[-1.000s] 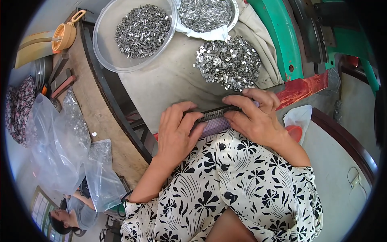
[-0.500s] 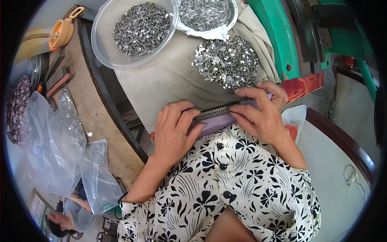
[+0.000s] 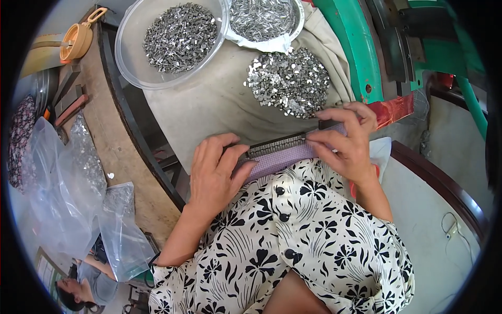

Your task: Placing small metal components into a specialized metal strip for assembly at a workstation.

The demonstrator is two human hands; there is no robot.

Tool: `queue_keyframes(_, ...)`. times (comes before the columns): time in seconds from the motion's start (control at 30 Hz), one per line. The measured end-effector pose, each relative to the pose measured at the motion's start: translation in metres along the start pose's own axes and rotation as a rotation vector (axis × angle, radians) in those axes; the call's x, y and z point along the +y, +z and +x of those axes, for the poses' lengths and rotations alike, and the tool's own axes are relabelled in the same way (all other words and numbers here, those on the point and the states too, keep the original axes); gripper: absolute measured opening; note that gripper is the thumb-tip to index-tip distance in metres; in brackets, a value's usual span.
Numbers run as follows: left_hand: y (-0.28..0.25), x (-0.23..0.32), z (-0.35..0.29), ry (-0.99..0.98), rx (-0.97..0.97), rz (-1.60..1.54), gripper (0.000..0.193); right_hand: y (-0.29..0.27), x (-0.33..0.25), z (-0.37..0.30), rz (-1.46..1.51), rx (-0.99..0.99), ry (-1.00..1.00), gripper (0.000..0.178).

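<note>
In front of my body lies a long dark metal bar [image 3: 276,147] with a close row of small upright metal pieces along it. A purple checked cloth [image 3: 285,161] is under and beside it. My left hand [image 3: 215,175] grips the bar's left end, thumb on the near side and fingers on the far side. Over the right part, my right hand [image 3: 346,140] has thumb and index finger bent together at the row; whatever is between them is too small to make out. Just beyond lies a pile of small flat metal pieces [image 3: 288,82].
A clear plastic bowl [image 3: 129,70] of small metal bits and a white bowl [image 3: 299,21] of thin metal pins stand at the back. Green machinery [image 3: 355,57] rises at right. Plastic bags [image 3: 63,204] lie on the wooden bench [image 3: 130,152] at left. Another person [image 3: 94,282] is at lower left.
My left hand has shifted slightly left. My right hand has drawn a little to the right along the bar, uncovering more of the row and cloth. The whole view has shifted slightly.
</note>
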State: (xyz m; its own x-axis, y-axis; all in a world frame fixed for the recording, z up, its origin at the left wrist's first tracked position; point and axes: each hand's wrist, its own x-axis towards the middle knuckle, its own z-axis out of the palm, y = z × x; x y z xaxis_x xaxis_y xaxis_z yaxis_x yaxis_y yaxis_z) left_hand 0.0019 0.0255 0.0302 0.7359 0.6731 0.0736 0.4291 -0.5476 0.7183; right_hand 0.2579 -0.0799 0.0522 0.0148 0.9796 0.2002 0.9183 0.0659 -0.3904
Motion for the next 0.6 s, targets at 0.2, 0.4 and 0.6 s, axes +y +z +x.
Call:
queue_keyframes(0.2,0.002,0.001,0.003,0.019,-0.015,0.014,0.038,-0.003,0.003,-0.007,-0.012,-0.02,0.024,0.015)
queue_keyframes(0.4,0.002,0.002,0.0,0.016,-0.019,0.041,0.038,0.01,-0.002,-0.006,-0.055,-0.07,-0.041,0.017)
queue_keyframes(0.6,0.0,0.001,-0.001,0.034,-0.037,0.102,0.035,0.007,0.004,-0.005,-0.017,-0.103,-0.061,0.017)
